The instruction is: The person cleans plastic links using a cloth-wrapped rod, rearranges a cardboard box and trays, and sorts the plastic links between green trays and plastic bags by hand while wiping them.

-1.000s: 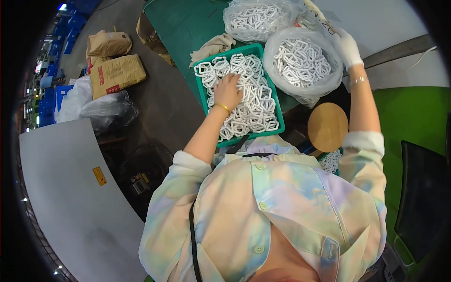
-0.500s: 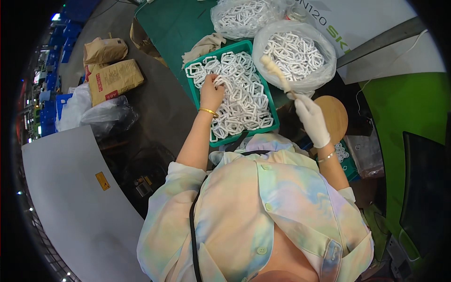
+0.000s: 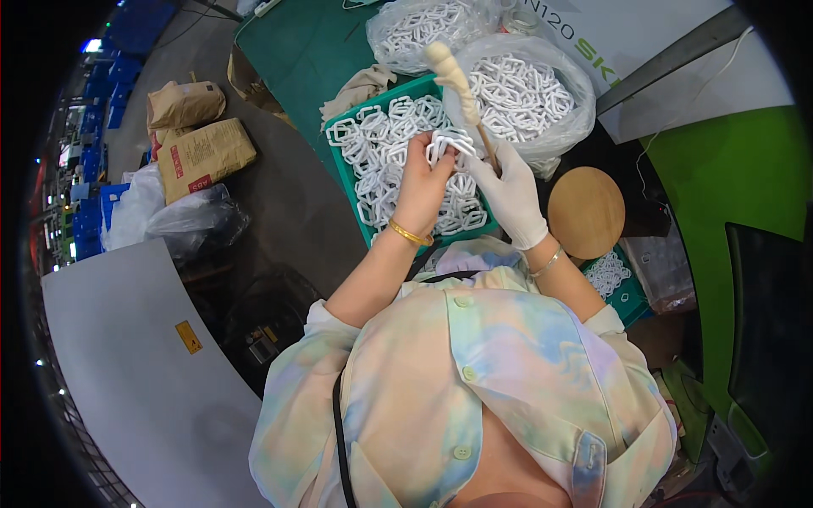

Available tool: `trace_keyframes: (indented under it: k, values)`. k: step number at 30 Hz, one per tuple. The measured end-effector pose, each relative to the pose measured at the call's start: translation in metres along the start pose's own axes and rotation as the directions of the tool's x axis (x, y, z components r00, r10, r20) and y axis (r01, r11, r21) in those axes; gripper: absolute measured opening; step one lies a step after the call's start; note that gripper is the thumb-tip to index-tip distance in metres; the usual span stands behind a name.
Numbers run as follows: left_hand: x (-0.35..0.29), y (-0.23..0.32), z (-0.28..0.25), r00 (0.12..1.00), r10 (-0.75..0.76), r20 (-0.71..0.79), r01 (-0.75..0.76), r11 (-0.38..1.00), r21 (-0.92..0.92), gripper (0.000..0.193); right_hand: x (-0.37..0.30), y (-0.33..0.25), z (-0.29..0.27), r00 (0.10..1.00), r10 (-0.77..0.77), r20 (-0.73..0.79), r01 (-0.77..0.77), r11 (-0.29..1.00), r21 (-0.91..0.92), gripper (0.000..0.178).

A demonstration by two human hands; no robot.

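ok so your left hand (image 3: 423,190)'s got its grip pinching a few white links (image 3: 451,146), can't count exactly, over one green tray (image 3: 347,173); gloved right hand (image 3: 512,199)'s grip is wrapped round one stick (image 3: 458,85), two link-filled bags (image 3: 582,117) near the tray

Free air over the green tray (image 3: 350,183) at far left, plastic bag (image 3: 555,146) close on its right

With both forearms (image 3: 367,281) angled inward, bare left hand (image 3: 424,184) and gloved right hand (image 3: 511,193) nearly meet, fingers (image 3: 417,149) curled.
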State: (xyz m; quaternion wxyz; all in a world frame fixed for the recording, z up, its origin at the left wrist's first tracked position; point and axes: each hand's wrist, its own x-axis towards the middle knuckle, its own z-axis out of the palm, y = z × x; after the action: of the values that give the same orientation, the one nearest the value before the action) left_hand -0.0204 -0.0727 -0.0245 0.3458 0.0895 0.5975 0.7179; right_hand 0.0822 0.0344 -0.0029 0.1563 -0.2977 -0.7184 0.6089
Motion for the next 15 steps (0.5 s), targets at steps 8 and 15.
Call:
trace_keyframes:
  k: [8,15]
  values:
    - [-0.010,0.012,0.009,0.992,-0.028,0.122,0.047,0.987,-0.156,0.031,0.007,0.011,0.003,0.998,-0.056,-0.001,0.055,0.982,0.178,0.026]
    - [-0.017,0.014,0.013,0.985,0.104,0.138,-0.094,0.992,-0.081,0.025,0.001,-0.006,-0.004,0.999,-0.049,-0.015,0.050,0.987,0.153,0.027]
